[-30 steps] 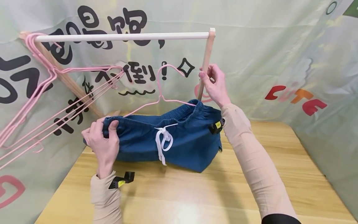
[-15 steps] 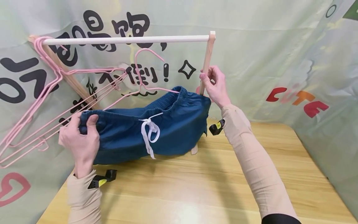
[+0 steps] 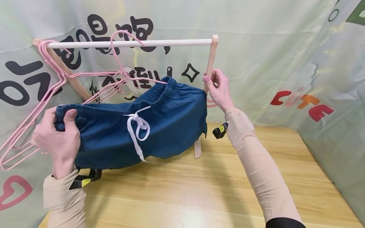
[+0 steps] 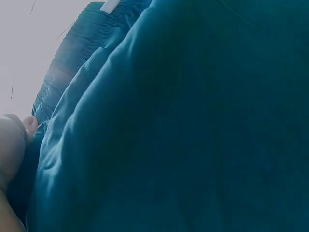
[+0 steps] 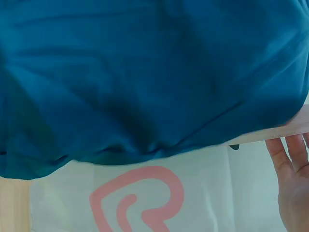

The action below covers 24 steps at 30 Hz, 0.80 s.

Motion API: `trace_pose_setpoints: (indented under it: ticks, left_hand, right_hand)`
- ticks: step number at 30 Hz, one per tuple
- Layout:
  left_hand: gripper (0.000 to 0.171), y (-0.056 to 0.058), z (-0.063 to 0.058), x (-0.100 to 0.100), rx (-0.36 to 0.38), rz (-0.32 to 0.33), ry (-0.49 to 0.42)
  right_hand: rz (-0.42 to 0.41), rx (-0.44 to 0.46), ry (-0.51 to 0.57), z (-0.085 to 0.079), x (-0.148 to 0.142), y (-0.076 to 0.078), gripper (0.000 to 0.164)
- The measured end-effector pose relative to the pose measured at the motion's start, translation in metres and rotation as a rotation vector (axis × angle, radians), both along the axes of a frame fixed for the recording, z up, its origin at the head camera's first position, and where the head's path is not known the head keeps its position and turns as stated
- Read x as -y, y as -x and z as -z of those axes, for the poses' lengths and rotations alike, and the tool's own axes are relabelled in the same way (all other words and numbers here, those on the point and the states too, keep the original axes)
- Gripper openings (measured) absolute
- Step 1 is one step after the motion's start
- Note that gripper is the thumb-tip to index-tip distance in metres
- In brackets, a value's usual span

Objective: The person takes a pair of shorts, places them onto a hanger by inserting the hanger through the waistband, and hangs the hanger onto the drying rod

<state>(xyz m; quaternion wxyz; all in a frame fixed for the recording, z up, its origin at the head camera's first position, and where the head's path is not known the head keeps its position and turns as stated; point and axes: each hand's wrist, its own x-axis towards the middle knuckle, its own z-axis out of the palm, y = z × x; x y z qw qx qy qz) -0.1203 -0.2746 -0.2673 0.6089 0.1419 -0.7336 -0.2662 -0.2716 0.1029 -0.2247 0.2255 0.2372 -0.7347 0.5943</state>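
Blue shorts (image 3: 171,120) with a white drawstring bow (image 3: 138,125) hang on a pink hanger (image 3: 121,60), whose arms run into the waistband. My left hand (image 3: 61,136) grips the waistband's left end, thumb in front; in the left wrist view the shorts (image 4: 193,121) fill most of the picture. The hanger's hook overlaps the rack's white rail (image 3: 176,42) in the head view; whether they touch I cannot tell. With fingers and thumb, my right hand (image 3: 219,88) holds the wooden post (image 3: 211,60) at the rack's right side. The right wrist view shows that hand (image 5: 294,183) at the post.
Several pink hangers (image 3: 58,74) hang at the rail's left end, partly behind the shorts. A wooden table (image 3: 256,177) lies below, and a printed cloth (image 3: 251,57) surrounds it. The post's foot (image 3: 197,148) shows under the shorts.
My left hand has carried the shorts and hanger left and upward, bringing the hook from below the rail up to its height. The right hand stays on the post.
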Motion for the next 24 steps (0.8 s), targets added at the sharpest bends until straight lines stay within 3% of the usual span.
trace_pose_setpoints:
  ticks: [5,9,19,24]
  left_hand:
    - [0.041,-0.003,-0.008,0.011,-0.051,0.018,0.037]
    - [0.019,-0.006,-0.014,0.020,-0.080,0.027,0.038]
    - [0.009,-0.006,-0.018,0.026,-0.068,-0.057,-0.042]
    - [0.023,-0.003,-0.020,0.025,-0.032,-0.131,-0.068]
  right_hand:
    - [0.008,-0.008,-0.010,0.001,0.001,0.000,0.014]
    - [0.010,-0.011,-0.012,0.001,0.001,0.000,0.012]
    - [0.001,-0.004,0.003,0.000,0.001,0.001,0.006]
    - [-0.004,0.003,0.003,0.000,0.002,0.000,0.006]
